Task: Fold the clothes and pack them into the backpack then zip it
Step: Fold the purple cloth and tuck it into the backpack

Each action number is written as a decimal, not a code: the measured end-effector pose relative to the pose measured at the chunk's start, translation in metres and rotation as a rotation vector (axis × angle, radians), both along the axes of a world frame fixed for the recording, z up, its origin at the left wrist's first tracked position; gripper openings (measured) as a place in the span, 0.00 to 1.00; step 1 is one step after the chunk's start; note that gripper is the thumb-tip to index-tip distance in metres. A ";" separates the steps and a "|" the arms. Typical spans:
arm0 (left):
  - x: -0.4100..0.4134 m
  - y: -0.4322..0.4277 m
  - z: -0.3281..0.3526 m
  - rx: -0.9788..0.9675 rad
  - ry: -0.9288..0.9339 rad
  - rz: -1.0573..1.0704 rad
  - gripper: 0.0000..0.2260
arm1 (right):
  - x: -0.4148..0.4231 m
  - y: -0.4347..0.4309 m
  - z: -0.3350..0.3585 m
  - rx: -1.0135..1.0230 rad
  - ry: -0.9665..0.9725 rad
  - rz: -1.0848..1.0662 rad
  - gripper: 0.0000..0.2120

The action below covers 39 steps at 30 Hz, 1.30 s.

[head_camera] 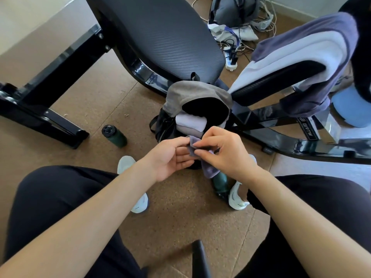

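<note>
A grey and black backpack [180, 97] stands open on the floor in front of me, with folded pale lilac clothes [190, 122] showing in its mouth. Just below the opening, both my hands hold a small purple cloth [208, 169]. My left hand [172, 157] supports it from the left with fingers under the fabric. My right hand [222, 149] pinches its top edge between thumb and fingers, and the cloth hangs down below that hand. A purple and white garment [297, 47] is draped over a padded bench arm at the right.
A black weight bench [156, 35] spans the back. One dark green bottle [114, 136] stands left of the backpack; another [220, 183] lies between my white shoes. A second grey bag [232, 11], cables and a power strip [230, 61] sit behind. A blue object [349, 109] lies far right.
</note>
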<state>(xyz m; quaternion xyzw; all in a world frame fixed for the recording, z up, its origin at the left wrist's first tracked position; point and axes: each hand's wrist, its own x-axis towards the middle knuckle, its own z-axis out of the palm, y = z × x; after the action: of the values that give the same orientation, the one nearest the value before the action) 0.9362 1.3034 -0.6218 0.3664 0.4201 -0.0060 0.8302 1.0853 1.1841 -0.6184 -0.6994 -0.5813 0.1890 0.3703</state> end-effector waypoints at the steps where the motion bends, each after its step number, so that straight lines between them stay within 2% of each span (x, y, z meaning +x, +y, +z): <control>1: 0.000 0.000 0.000 -0.017 -0.004 0.012 0.11 | 0.000 -0.001 0.001 -0.012 -0.017 0.024 0.12; 4: 0.000 0.001 0.002 -0.059 -0.005 0.055 0.11 | 0.001 -0.001 0.000 -0.036 -0.061 0.064 0.17; 8: 0.002 0.000 0.002 -0.053 -0.006 0.051 0.10 | 0.001 0.001 -0.004 -0.015 -0.051 0.023 0.11; 13: 0.002 0.003 0.001 0.001 0.059 0.005 0.10 | 0.004 0.001 -0.004 -0.015 0.071 -0.009 0.04; 19: 0.000 0.002 -0.026 0.214 0.359 -0.072 0.13 | 0.005 -0.001 0.000 -0.091 0.290 -0.025 0.05; 21: 0.000 0.002 -0.040 0.272 0.391 -0.072 0.10 | 0.007 -0.004 0.007 -0.079 0.319 -0.016 0.05; 23: -0.002 0.003 -0.056 0.357 0.417 -0.084 0.11 | 0.011 -0.008 0.014 -0.055 0.338 -0.022 0.05; 28: -0.013 0.003 -0.089 0.675 0.525 -0.147 0.07 | 0.023 -0.021 0.026 0.024 0.377 -0.074 0.03; 34: -0.024 0.003 -0.112 0.778 0.634 -0.277 0.04 | 0.033 -0.026 0.025 0.063 0.387 -0.143 0.03; 37: -0.030 0.003 -0.118 0.757 0.670 -0.315 0.03 | 0.039 -0.027 0.024 0.073 0.390 -0.174 0.03; 39: -0.033 0.004 -0.119 0.727 0.685 -0.268 0.04 | 0.042 -0.027 0.023 0.080 0.399 -0.198 0.02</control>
<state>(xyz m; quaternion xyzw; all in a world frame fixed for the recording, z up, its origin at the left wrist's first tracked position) 0.9032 1.3072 -0.7412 0.6589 0.5922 -0.0853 0.4560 1.1275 1.1569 -0.5954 -0.6867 -0.4323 0.2631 0.5219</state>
